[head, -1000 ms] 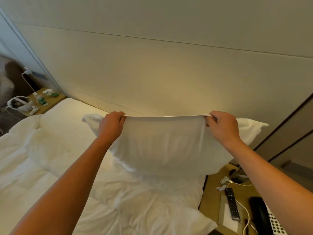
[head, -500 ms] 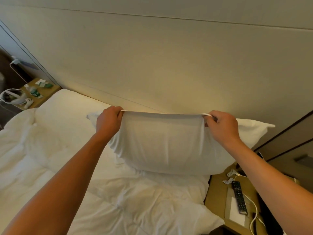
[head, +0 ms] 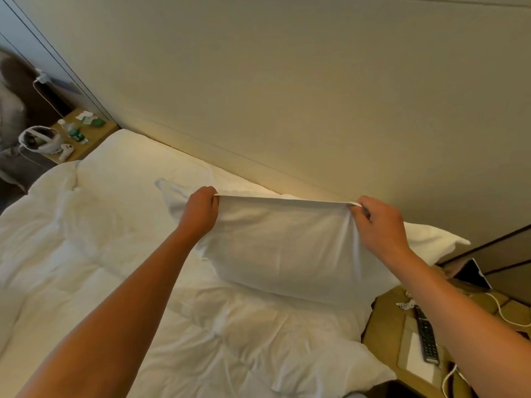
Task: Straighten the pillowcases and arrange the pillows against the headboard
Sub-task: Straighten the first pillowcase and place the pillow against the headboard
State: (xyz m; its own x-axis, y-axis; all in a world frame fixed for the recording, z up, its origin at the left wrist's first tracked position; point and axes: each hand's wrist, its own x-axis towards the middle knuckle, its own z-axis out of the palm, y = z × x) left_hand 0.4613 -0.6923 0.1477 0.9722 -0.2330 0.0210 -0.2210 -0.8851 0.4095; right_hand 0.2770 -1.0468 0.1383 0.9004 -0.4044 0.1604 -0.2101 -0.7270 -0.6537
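Note:
A white pillow [head: 281,248] in its pillowcase stands on the bed at the right end, close to the beige padded headboard [head: 287,96]. My left hand [head: 199,212] pinches the top edge of the pillowcase near its left corner. My right hand [head: 379,225] pinches the same edge near the right corner, and the fabric is stretched taut between them. A second white pillow [head: 135,165] lies flat at the left along the headboard.
A rumpled white duvet [head: 115,282] covers the bed. At right, a wooden nightstand [head: 385,331] holds a black remote [head: 426,337] and white cables. At far left, another nightstand [head: 94,133] carries a bottle, a white headset and a controller.
The pillow and both hands have come lower, towards the bed. The view has tilted down and right, showing more of the duvet. Both grips on the top edge are unchanged.

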